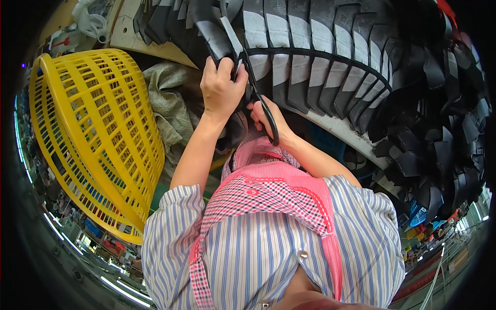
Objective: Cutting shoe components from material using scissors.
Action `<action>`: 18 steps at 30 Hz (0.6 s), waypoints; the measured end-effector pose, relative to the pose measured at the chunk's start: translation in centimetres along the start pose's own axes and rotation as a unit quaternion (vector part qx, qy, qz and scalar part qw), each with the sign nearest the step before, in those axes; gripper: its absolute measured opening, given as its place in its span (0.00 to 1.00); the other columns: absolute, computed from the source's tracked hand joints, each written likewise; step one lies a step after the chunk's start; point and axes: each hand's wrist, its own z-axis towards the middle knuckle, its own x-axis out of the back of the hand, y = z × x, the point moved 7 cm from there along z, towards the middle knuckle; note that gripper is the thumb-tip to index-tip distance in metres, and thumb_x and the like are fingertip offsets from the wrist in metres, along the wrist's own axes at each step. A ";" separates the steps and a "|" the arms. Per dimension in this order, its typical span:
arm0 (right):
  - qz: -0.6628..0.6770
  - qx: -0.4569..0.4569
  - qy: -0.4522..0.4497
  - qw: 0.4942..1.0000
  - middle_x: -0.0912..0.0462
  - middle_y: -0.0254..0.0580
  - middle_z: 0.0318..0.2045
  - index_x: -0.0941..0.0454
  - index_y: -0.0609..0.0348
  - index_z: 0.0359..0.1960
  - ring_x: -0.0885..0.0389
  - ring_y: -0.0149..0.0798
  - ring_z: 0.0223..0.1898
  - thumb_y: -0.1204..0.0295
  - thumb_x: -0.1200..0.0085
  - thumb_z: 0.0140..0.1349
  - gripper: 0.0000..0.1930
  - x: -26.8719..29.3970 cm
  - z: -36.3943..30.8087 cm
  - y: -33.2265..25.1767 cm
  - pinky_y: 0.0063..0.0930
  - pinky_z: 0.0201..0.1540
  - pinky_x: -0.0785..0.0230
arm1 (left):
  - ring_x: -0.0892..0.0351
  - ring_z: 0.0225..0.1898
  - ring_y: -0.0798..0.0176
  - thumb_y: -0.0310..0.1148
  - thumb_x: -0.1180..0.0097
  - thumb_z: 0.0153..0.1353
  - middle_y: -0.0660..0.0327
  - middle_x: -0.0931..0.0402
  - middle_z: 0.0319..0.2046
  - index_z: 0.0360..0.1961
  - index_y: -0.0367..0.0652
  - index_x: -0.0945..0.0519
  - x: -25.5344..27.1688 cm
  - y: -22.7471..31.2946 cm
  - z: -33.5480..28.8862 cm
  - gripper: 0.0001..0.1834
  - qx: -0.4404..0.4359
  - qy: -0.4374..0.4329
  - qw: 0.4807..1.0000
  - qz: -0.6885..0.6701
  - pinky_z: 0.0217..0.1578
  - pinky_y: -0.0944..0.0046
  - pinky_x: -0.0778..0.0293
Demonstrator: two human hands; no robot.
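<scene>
My left hand is closed on a black, leather-like piece above the table's near edge, its thumb close to the blades. In my right hand is a pair of black-handled scissors, pointing up and away. Their blades lie beside the black piece; whether they touch it I cannot tell. Just beyond my hands stretch rows of overlapping black pieces with grey-white patches, joined along a dark strip. My right hand's fingers are partly hidden by the scissor handles.
A large yellow plastic basket stands at the left, with crumpled grey-green sacking beside it. Bunches of black pieces are heaped at the right. The pale table edge runs diagonally beneath the rows. Clear plastic wrapping lies at the far left.
</scene>
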 end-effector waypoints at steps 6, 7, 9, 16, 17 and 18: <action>-0.006 -0.004 0.047 0.999 0.40 0.27 0.09 0.39 0.58 0.19 0.43 0.21 0.10 0.41 0.55 0.47 0.29 0.0 -0.3 -0.4 0.17 0.10 0.52 | 0.32 0.22 0.50 0.24 0.46 0.43 0.55 0.35 0.22 0.36 0.41 0.32 1.0 1.7 1.3 0.16 -0.038 0.035 0.997 -0.065 0.23 0.58 0.33; -0.016 -0.002 0.037 0.999 0.40 0.27 0.09 0.39 0.58 0.19 0.43 0.21 0.10 0.41 0.55 0.47 0.28 -0.1 -0.4 -0.4 0.17 0.11 0.52 | 0.31 0.23 0.50 0.23 0.48 0.44 0.54 0.34 0.22 0.42 0.41 0.33 1.4 2.1 1.4 0.20 -0.046 0.040 0.993 -0.100 0.23 0.58 0.32; 0.005 0.007 0.031 0.999 0.40 0.27 0.09 0.39 0.58 0.19 0.42 0.21 0.11 0.41 0.54 0.48 0.28 -0.1 -0.2 -0.5 0.18 0.11 0.51 | 0.30 0.24 0.51 0.22 0.49 0.46 0.54 0.34 0.24 0.49 0.45 0.37 0.8 1.8 1.2 0.26 -0.056 -0.029 0.996 -0.061 0.24 0.58 0.32; -0.072 0.004 0.063 0.995 0.37 0.32 0.11 0.37 0.63 0.20 0.40 0.26 0.15 0.45 0.53 0.50 0.27 0.3 0.2 -0.7 0.24 0.17 0.46 | 0.29 0.31 0.52 0.24 0.50 0.50 0.56 0.30 0.32 0.44 0.46 0.33 0.8 1.5 1.2 0.18 0.004 -0.057 0.996 -0.068 0.30 0.59 0.33; -0.071 0.004 0.063 0.995 0.37 0.32 0.11 0.37 0.63 0.20 0.40 0.26 0.15 0.45 0.53 0.50 0.27 0.4 0.2 -0.6 0.24 0.17 0.46 | 0.30 0.29 0.53 0.24 0.51 0.50 0.56 0.30 0.30 0.42 0.46 0.31 0.4 1.4 1.2 0.16 0.014 -0.096 0.994 -0.043 0.29 0.59 0.33; -0.072 0.025 0.059 0.995 0.36 0.34 0.12 0.36 0.63 0.20 0.39 0.27 0.15 0.46 0.54 0.51 0.27 0.3 0.2 -0.8 0.24 0.17 0.45 | 0.30 0.29 0.52 0.25 0.51 0.50 0.55 0.30 0.30 0.39 0.44 0.30 0.5 1.5 1.1 0.13 0.023 -0.103 0.993 -0.044 0.30 0.59 0.34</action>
